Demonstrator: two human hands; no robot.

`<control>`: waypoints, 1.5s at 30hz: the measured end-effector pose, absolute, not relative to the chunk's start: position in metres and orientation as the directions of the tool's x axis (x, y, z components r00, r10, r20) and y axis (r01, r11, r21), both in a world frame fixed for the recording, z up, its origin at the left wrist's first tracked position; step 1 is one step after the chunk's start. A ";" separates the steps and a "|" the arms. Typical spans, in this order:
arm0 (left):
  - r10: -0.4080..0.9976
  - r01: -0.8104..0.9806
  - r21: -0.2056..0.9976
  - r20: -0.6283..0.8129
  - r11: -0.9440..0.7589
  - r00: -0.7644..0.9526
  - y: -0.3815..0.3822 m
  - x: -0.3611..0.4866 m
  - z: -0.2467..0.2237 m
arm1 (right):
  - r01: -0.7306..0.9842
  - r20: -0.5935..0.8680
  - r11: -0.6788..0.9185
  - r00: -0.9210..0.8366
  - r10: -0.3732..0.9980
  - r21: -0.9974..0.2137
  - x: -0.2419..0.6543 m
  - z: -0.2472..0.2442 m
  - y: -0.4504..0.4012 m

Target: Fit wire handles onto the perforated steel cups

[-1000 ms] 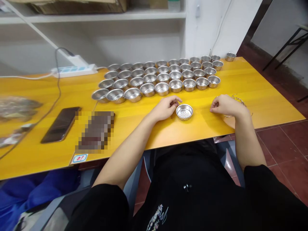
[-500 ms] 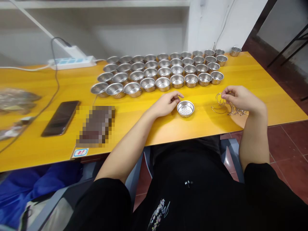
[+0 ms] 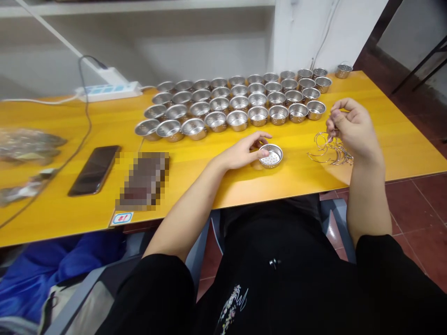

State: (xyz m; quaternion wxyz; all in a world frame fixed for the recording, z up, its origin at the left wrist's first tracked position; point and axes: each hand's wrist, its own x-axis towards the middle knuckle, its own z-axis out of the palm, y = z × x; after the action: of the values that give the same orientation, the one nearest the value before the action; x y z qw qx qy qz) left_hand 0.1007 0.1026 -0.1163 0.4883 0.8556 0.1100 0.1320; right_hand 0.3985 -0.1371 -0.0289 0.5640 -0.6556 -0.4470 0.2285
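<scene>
My left hand (image 3: 240,155) rests on the yellow tabletop, its fingertips on the rim of a small perforated steel strainer cup (image 3: 271,156). The cup sits tilted, its holed base showing. My right hand (image 3: 353,130) is raised above a tangled pile of bent steel wire hoops (image 3: 330,151), its thumb and fingers pinching a wire that rises from the pile. Several rows of similar steel strainer cups (image 3: 237,102) stand close together beyond my hands.
One more cup (image 3: 343,71) stands at the far corner of the yellow table (image 3: 384,139). To the left lie a black smartphone (image 3: 94,170), a pixelated flat object (image 3: 144,181), and plastic bags (image 3: 26,146). A power strip (image 3: 108,91) lies at the back edge.
My right hand has risen and moved back from the wire pile, with a wire in its fingers. My left fingers have closed onto the cup's rim, and the cup now tilts.
</scene>
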 end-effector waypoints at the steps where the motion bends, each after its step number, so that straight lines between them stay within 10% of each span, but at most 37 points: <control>1: 0.309 0.057 0.866 0.115 -0.497 0.944 0.103 0.101 -0.116 | 0.334 0.188 0.019 0.484 0.855 -0.942 0.394 -0.032 -0.132; 12: 0.284 0.077 0.855 0.084 -0.513 0.955 0.099 0.104 -0.119 | 0.288 0.011 -0.120 0.417 0.909 -0.950 0.364 -0.073 -0.100; 21: 0.239 0.065 0.757 0.123 -0.650 0.963 0.096 0.106 -0.112 | 0.196 0.161 0.085 0.415 0.896 -0.977 0.387 -0.096 -0.087; 35: 0.276 -0.020 0.770 0.253 -0.637 0.927 0.109 0.112 -0.127 | 0.500 0.229 0.161 0.078 0.970 -0.851 0.378 -0.048 -0.032; 45: 0.391 0.052 0.762 0.271 -0.646 0.880 0.114 0.112 -0.134 | 0.363 0.314 0.219 0.228 0.922 -0.906 0.386 -0.118 -0.004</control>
State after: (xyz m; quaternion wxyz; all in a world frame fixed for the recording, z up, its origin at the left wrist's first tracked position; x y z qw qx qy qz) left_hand 0.1119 0.1139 -0.1340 0.4016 0.8823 0.1254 0.2108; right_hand 0.3858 -0.0044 -0.1182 0.5388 -0.5687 -0.5648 0.2594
